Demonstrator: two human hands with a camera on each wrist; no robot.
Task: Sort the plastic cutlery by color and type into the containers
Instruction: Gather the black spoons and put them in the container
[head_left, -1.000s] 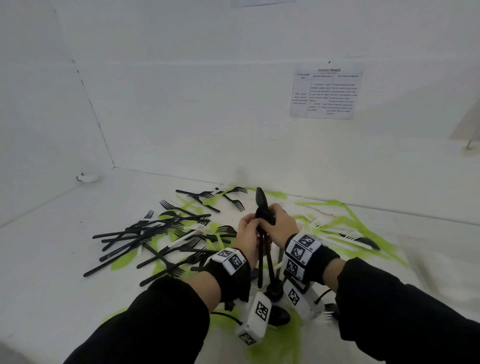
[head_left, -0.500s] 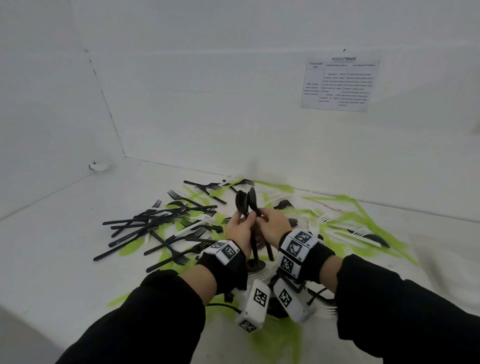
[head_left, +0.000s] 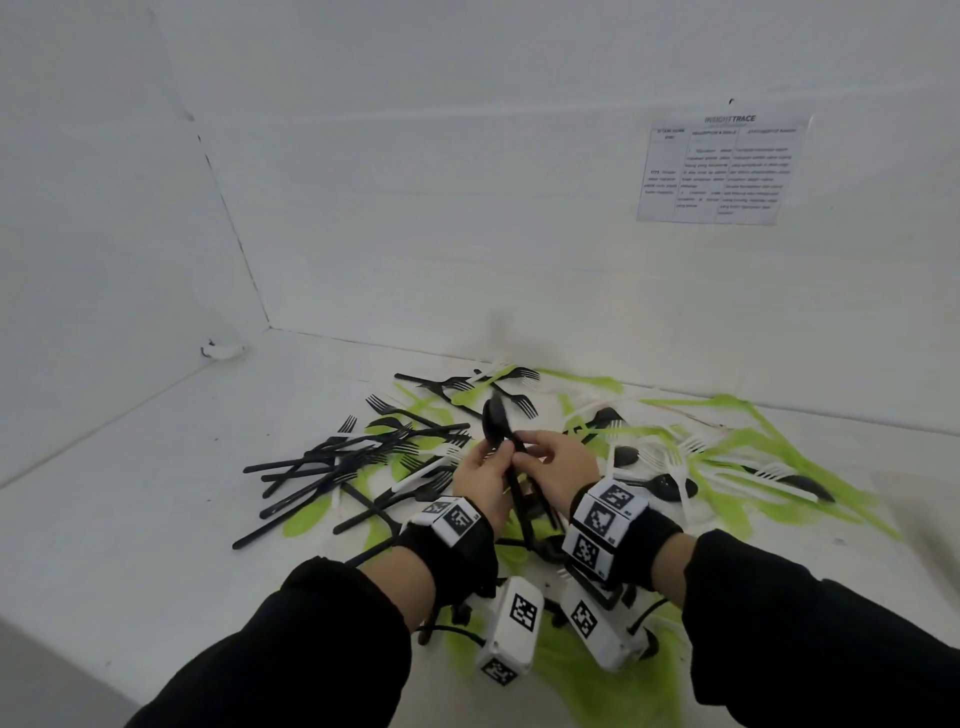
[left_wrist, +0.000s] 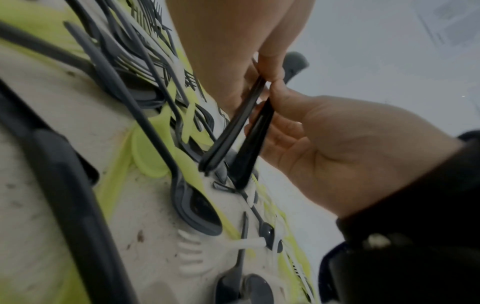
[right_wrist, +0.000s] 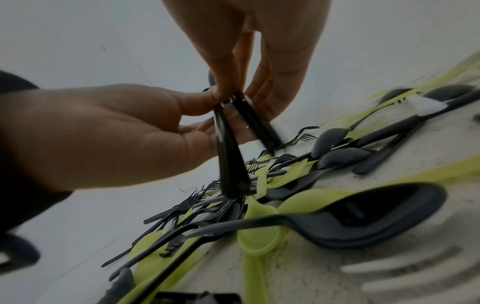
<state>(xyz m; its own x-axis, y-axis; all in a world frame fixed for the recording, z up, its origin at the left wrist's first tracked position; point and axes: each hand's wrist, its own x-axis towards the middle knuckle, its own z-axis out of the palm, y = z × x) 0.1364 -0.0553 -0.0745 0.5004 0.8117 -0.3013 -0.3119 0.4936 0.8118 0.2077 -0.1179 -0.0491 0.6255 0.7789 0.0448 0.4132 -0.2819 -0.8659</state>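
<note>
**Both hands pinch black spoons above the cutlery heap**

While both forearms reach forward in black sleeves, the left hand and the right hand meet at the middle of the head view, raised just above the white desk. Each wrist carries a black band with white tagged blocks. The left hand is turned thumb-up, its thumb and fingers curled together; the right hand faces it, with its fingers bent inward.

At the grip, the two hands pinch two black spoons by the handles. The bowls stand above the fingers, close together and tilted slightly away from the person, while the handles hang below the grip and spread apart towards the desk. From the left wrist camera, the two spoon handles run down from the fingertips, where both thumbs press them. The right wrist camera shows the same pair, blurred, pinched where the thumbs meet. So both hands are closed on the spoons, though which hand holds which handle cannot be told.

Below and left of the grip lies a heap of black forks over green cutlery. Right of the grip, white forks, more green pieces and a black spoon lie scattered on the desk.
</note>
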